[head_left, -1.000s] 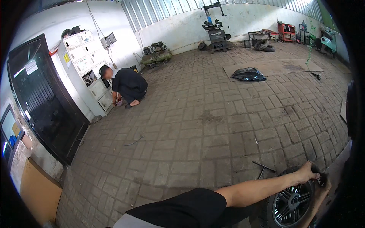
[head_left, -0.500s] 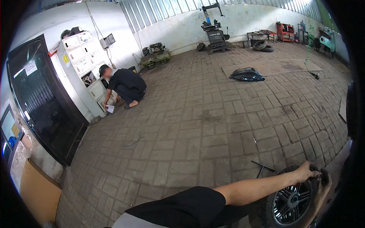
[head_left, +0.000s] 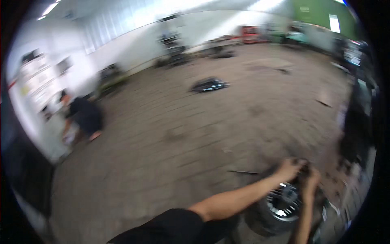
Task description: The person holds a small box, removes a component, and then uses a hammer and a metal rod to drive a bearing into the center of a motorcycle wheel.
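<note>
Left hand [head_left: 289,171], right hand [head_left: 311,181] | both at far edge of wheel [head_left: 281,206] | spread or pinching: cannot tell, blurred

Left hand [head_left: 290,171], right hand [head_left: 311,179] blurred, grip unreadable; wheel [head_left: 280,204] partly behind right forearm [head_left: 305,213]; crouching person [head_left: 84,116] smeared.

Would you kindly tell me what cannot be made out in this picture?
Left hand, head view: blurred by motion, grip unclear.
Right hand, head view: likewise blurred.
Wheel, head view: partly hidden behind the right forearm.
Pale item by the crouching co-worker, head view: too blurred to identify.
</note>
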`<state>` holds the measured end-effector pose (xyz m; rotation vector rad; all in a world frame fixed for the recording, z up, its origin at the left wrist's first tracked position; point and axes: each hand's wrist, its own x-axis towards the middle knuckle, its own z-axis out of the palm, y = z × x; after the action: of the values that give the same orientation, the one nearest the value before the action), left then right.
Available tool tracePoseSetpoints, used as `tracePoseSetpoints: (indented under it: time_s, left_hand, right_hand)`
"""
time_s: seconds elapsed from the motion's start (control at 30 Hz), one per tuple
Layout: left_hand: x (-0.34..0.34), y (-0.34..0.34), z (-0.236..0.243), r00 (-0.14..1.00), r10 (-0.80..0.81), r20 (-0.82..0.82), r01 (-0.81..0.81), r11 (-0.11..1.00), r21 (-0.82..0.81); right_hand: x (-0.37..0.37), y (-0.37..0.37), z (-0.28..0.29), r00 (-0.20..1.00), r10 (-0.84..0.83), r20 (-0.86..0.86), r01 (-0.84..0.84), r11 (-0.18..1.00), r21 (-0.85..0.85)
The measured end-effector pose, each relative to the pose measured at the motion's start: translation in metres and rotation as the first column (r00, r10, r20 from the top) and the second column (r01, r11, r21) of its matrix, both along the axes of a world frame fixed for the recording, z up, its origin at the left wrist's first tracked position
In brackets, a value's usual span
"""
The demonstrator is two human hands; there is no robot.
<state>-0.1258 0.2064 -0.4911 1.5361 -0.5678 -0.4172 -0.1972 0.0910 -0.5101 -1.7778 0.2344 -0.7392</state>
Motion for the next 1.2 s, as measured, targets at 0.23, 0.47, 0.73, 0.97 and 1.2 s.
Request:
tracePoseSetpoints:
  time_s: [0.23,0.47,0.73,0.97,1.2]
  left_hand:
    - [-0.003,0.020,0.009,0.984,-0.005,-0.180,-0.023,0.988,-0.154]
    - [-0.029,0.001,0.002,0.980,-0.127,-0.156,0.104,0.984,-0.145]
    - [-0.008,0.038,0.014,1.000,-0.005,0.009,0.002,0.961,0.275]
    - [0.013,-0.007,-0.032,0.990,0.077,0.117,-0.076,0.997,-0.009]
    - [0.002,0.022,-0.018,0.988,0.078,0.133,-0.091,0.992,0.092]
  right_hand:
    - [0.013,0.006,-0.008,0.985,-0.170,-0.031,0.121,0.810,-0.573]
    - [-0.016,-0.016,-0.005,0.964,-0.250,0.094,0.258,0.778,-0.573]
    - [0.002,0.014,0.007,0.979,-0.199,0.048,0.188,0.783,-0.593]
    - [0.017,-0.018,-0.001,0.978,-0.018,0.210,0.099,0.919,-0.382]
    - [0.028,-0.007,-0.023,0.994,0.036,0.106,0.017,0.886,-0.464]
